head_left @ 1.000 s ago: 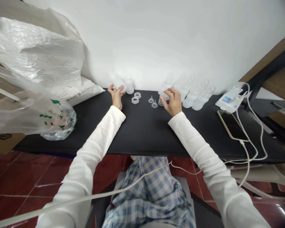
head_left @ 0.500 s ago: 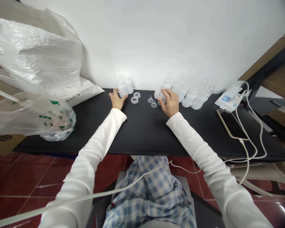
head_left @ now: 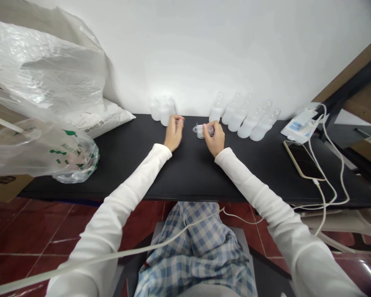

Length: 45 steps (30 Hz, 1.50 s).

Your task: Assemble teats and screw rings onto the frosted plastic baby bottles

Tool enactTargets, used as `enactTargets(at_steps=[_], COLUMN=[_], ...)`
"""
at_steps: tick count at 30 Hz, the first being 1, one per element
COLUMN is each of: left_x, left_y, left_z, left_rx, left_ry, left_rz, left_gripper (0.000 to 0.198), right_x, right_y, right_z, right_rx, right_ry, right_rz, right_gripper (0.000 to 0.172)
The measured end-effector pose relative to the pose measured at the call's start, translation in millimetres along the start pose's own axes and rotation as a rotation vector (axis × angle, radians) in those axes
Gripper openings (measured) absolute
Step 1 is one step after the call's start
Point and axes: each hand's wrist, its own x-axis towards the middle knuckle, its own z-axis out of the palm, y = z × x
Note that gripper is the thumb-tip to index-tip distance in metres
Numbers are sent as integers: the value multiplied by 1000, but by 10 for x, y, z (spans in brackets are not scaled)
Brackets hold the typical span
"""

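Observation:
My left hand [head_left: 174, 133] is closed on the black tabletop, its fingers curled together where two clear rings lay; what is in them is hidden. Just beyond it, two frosted white bottle bodies [head_left: 166, 112] stand by the wall. My right hand [head_left: 214, 137] grips a clear dome-shaped bottle cap [head_left: 200, 131], tilted on its side with one end toward the left hand. A clear teat [head_left: 195, 128] shows at the cap's left end; I cannot tell whether they touch. Behind and right of this hand, several frosted baby bottles [head_left: 247, 125] with clear domed tops stand in a row.
A large white plastic bag [head_left: 49, 74] and a clear bag with green print [head_left: 71, 152] crowd the table's left side. At the right lie a phone [head_left: 303, 161], a white-blue packet [head_left: 299, 126] and looping white cables [head_left: 341, 165]. A cable crosses above my lap.
My left hand has left the bottle bodies and moved right, over the rings' spot. My right hand has shifted slightly left and lower, and the cap now lies more sideways.

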Motion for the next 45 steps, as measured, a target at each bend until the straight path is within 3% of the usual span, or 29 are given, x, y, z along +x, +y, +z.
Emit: enactTargets(at_steps=[3, 5, 12, 15, 21, 25, 31, 34, 37, 39, 42, 45], left_x=[-186, -259, -280, -299, -335, -281, -112, -49, -19, -21, -58, -120], left_y=[107, 143, 196, 240, 422, 492, 452, 413, 349, 302, 264, 286], left_z=[224, 305, 325, 367, 433, 339, 156, 109, 94, 101, 140, 206], left_rx=[-74, -120, -227, -353, -732, -842, -847, -813, -769, -715, -654, -641], left_ry=[-245, -326, -221, -155, -61, -98, -189, -195, -207, -201, -140, -102], left_rz=[173, 242, 154, 8, -312, -474, -650, -696, -757, -777, -708, -517], left_gripper=[36, 44, 46, 38, 31, 34, 31, 30, 30, 31, 32, 36], right_x=[-17, -20, -58, -61, -42, 41, 237, 266, 246, 216, 153, 86], right_y=[-29, -20, -28, -77, -42, 93, 224, 254, 254, 221, 129, 40], right_z=[35, 48, 135, 137, 113, 63, -113, -143, -137, -126, -103, -73], right_rx=[166, 208, 255, 192, -57, -183, -217, -145, -69, -49, -31, -37], right_ry=[65, 95, 50, 66, -14, -148, -445, -529, -643, -684, -594, -390], right_rz=[247, 342, 384, 347, 133, -183, -642, -748, -804, -793, -664, -380], right_gripper=[60, 63, 64, 61, 49, 46, 43, 35, 50, 48, 34, 59])
